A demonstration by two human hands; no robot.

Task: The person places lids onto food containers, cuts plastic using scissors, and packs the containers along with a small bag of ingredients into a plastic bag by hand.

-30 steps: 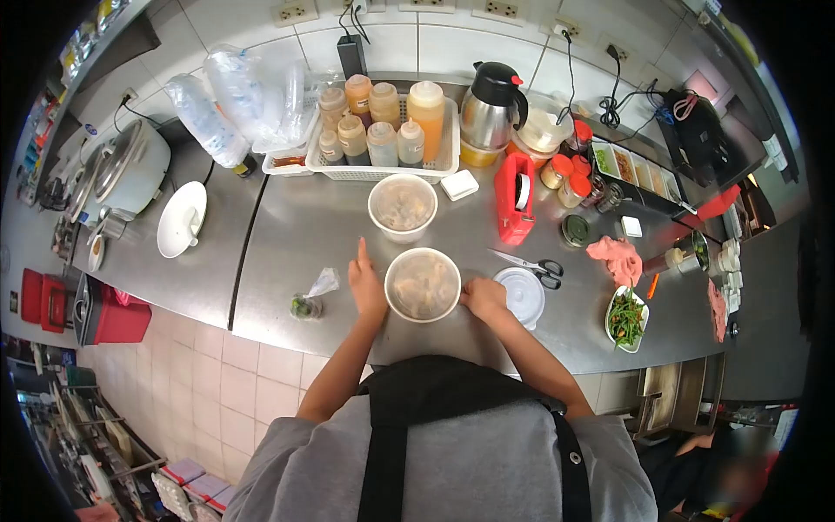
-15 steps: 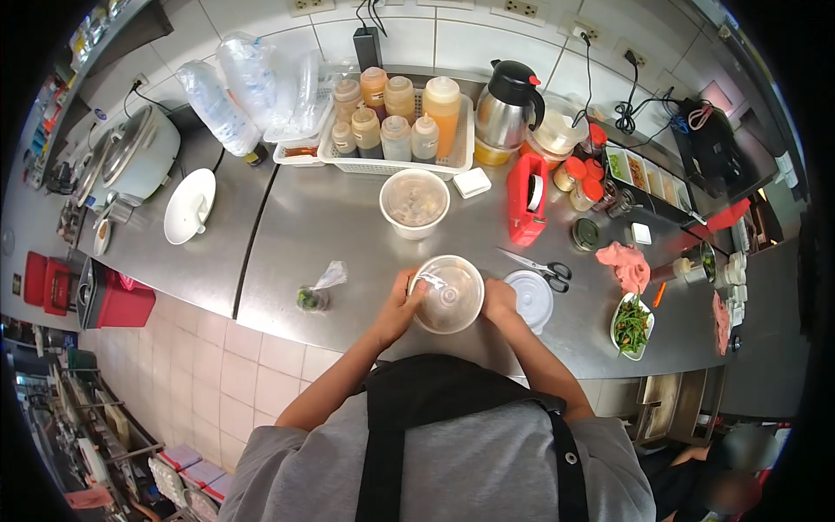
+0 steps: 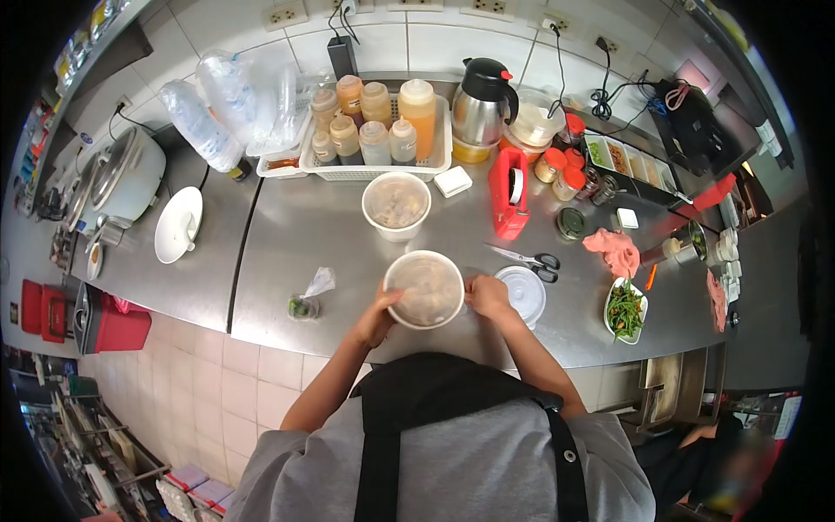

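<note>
A round white tub with a translucent lid [image 3: 424,291] stands near the counter's front edge. My left hand [image 3: 377,317] wraps round its left side, with the thumb at the rim. At the tub's right side is my right hand [image 3: 489,297], its fingers curled against the wall. A second lidded tub [image 3: 397,205] stands just behind. To the right of my right hand lies a loose translucent lid [image 3: 524,294], with black-handled scissors [image 3: 532,263] behind it. A small knotted plastic bag with something green [image 3: 303,306] is left of my left hand.
Squeeze bottles fill a white basket [image 3: 374,171] at the back. Beside it stand a steel jug [image 3: 480,106], a red tape dispenser [image 3: 509,196] and red-lidded jars [image 3: 569,184]. A dish of greens [image 3: 625,311] and a pink cloth [image 3: 612,252] lie right. A white plate [image 3: 177,224] is left.
My left hand, first beside the tub with a finger stretched out, has closed round its left side. My right hand has stayed at the right side. The view has shifted slightly.
</note>
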